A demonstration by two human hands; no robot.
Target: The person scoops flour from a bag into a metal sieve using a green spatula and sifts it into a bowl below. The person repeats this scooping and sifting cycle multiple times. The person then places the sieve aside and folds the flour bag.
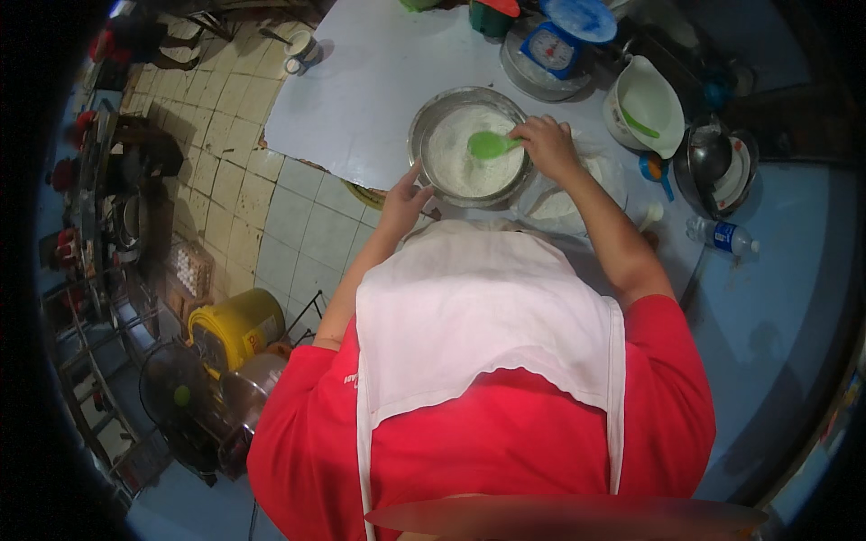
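A round metal bowl [467,95] stands on the white tabletop in front of me, with white flour-like powder [450,162] in it. My right hand [549,143] grips the handle of a green plastic spoon [488,145], whose head lies over the powder, within the rim. At the bowl's near left side, my left hand [404,197] has its fingers and thumb against the rim. Beneath my right forearm is a clear plastic bag [602,177] of similar white powder, partly hidden by the arm.
Beyond the bowl stands a blue dial scale [551,49]. To the right are a white mixing bowl [639,88], a blue scoop [655,168], stacked bowls [683,162] and a plastic bottle [722,235]. A cup [300,46] sits near the table's left edge. A yellow bucket [237,328] lies lower left.
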